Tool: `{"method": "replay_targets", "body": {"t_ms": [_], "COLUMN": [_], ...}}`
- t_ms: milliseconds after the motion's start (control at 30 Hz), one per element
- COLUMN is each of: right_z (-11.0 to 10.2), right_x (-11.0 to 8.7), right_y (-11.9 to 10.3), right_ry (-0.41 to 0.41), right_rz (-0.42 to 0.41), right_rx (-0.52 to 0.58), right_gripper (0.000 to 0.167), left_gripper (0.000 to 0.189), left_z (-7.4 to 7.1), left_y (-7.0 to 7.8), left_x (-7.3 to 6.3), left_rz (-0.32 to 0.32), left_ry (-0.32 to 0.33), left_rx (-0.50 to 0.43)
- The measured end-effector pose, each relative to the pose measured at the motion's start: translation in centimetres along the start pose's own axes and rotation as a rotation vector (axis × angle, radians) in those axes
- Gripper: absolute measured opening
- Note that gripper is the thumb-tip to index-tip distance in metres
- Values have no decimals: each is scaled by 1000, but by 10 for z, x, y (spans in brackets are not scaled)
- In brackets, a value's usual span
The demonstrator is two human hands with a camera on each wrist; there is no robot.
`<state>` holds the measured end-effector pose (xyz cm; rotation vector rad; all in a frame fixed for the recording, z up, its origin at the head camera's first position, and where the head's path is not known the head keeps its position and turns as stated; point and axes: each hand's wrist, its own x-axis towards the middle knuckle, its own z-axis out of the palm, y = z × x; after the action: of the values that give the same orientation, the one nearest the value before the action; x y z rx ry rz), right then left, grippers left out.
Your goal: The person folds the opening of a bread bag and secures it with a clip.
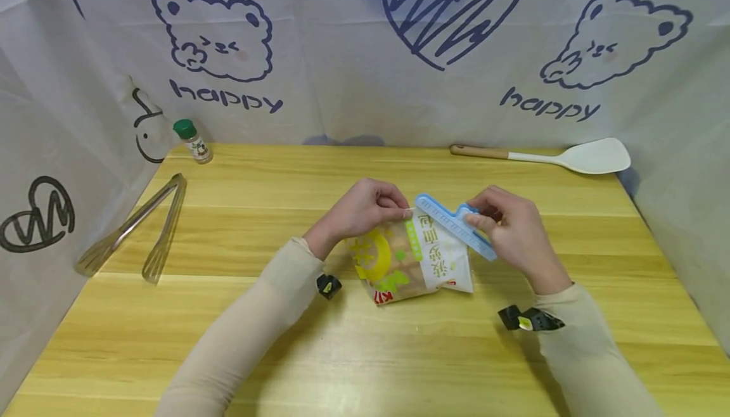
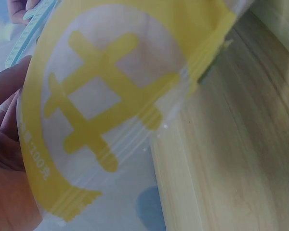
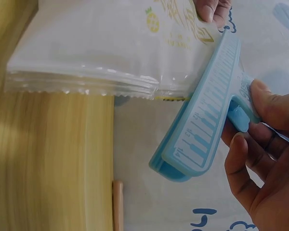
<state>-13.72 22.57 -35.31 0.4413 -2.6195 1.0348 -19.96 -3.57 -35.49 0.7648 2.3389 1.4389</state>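
Observation:
A white and yellow plastic snack bag (image 1: pixel 408 263) with green and red print is held tilted over the middle of the table. The left hand (image 1: pixel 373 206) pinches the bag's upper edge near a corner. In the right hand (image 1: pixel 514 230) is a light blue bag clip (image 1: pixel 453 224), gripped by its handle between thumb and fingers. The clip's long bars (image 3: pixel 202 127) lie slantwise along the bag's edge, parted at their near end in the right wrist view. How far the bag reaches between them is hard to tell. Yellow print on the bag (image 2: pixel 106 101) fills the left wrist view.
Metal tongs (image 1: pixel 137 230) lie spread at the table's left side. A small green-capped seasoning bottle (image 1: pixel 194 142) stands at the back left corner. Along the back right edge lies a white spatula (image 1: pixel 593 156) with a wooden handle. Printed white cloth (image 1: pixel 342 56) surrounds the wooden table (image 1: pixel 365 366).

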Motion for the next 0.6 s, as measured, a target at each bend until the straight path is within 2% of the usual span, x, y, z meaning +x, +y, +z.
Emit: {"method": "replay_targets", "body": {"t_ms": [233,600], "right_z": [4,10], "right_x": [4,7], "right_y": [-4,-7], "right_ry": [6,23], "right_rz": [1,16], "right_rx": [32,58], "right_gripper": [3,3], "left_gripper": [11,13], "left_z": [0,-2], "left_y": [-2,-3], "left_x": [-1,-2], "left_rz": [14,43], "left_ry": [22,-7], "left_rx": [11,5]}}
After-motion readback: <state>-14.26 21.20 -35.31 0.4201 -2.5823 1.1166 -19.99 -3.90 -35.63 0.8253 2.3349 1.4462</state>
